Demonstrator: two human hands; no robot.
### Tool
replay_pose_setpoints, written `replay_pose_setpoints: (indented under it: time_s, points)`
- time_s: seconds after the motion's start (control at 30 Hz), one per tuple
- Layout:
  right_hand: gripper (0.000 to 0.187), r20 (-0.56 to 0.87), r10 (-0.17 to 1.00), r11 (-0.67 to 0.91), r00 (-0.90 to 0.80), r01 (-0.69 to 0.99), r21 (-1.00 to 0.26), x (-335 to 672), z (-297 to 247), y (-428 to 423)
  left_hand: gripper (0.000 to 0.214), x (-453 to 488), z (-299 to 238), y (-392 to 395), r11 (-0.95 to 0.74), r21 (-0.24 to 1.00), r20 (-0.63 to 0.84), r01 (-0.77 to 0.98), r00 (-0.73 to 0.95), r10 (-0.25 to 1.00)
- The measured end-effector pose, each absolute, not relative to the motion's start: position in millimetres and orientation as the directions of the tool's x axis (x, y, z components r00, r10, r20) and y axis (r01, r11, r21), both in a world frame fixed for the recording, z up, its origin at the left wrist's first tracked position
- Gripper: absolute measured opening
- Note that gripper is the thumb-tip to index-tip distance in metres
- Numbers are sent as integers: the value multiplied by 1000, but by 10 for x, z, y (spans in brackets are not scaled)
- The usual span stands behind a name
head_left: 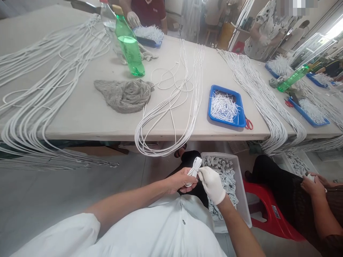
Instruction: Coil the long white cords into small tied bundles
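Observation:
My left hand (180,180) is bare and closed around a small folded bundle of white cord (195,167), held low over my lap. My right hand (212,184) wears a white glove and pinches the same bundle near its middle. Just behind both hands a white plastic bin (242,200) holds several finished cord bundles. Long loops of white cord (171,107) hang off the table edge straight ahead. A blue tray (239,123) of short white ties lies on the table to the right of them.
A green bottle (130,48) and a grey rag (124,94) stand on the long table (88,117). Red-handled scissors (249,124) lie by the tray. At my right, another person's hands (313,185) hold cord above a red stool (270,210). Other people work across the table.

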State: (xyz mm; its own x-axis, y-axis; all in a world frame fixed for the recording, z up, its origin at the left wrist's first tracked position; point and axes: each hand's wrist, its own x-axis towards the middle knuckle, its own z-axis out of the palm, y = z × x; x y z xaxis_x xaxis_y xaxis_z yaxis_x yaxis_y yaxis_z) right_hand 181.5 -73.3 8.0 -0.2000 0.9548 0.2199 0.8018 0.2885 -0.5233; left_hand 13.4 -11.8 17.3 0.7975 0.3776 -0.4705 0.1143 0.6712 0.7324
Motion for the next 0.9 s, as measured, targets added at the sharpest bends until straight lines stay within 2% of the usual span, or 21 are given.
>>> replay_pose_setpoints:
  time_s: [0.1, 0.2, 0.27, 0.33, 0.43, 0.5, 0.57, 0.63, 0.7, 0.77, 0.9]
  points:
    - [25, 193, 941, 336, -280, 846, -414, 1840, 98, -741, 15, 124, 186, -147, 684, 717, -479, 134, 808, 344]
    - [28, 152, 949, 316, -277, 861, -399, 1831, 78, -763, 14, 134, 178, -183, 667, 727, -497, 165, 796, 345]
    - [28, 134, 968, 251, -213, 853, -457, 1796, 48, -785, 15, 149, 159, -210, 650, 736, -519, 192, 775, 359]
    - [26, 99, 990, 138, -98, 789, -598, 1749, 22, -806, 17, 162, 129, -237, 628, 751, -526, 203, 758, 384]
    - [23, -74, 995, -96, 66, 467, -879, 1685, -2, -819, 15, 170, 66, -272, 536, 822, -474, 191, 751, 459]
    - [23, -223, 971, -234, 89, 149, -961, 1659, -23, -813, 13, 165, 23, -285, 433, 881, -416, 190, 748, 517]
    - [21, -357, 932, -342, 61, -170, -924, 1645, -63, -800, 11, 154, -13, -287, 301, 928, -359, 218, 734, 576]
    - [18, -451, 893, -415, 2, -387, -824, 1635, -126, -789, 8, 141, -43, -282, 127, 956, -282, 264, 711, 644]
    - [19, -505, 861, -472, -65, -474, -743, 1622, -204, -785, 7, 126, -72, -274, -64, 946, -193, 319, 708, 679]
    - [22, -531, 841, -513, -107, -473, -717, 1603, -280, -787, 7, 115, -103, -266, -203, 906, -149, 372, 729, 668]
    - [24, -568, 820, -532, -65, -454, -715, 1581, -336, -795, 16, 111, -162, -220, -285, 817, -215, 501, 724, 656]
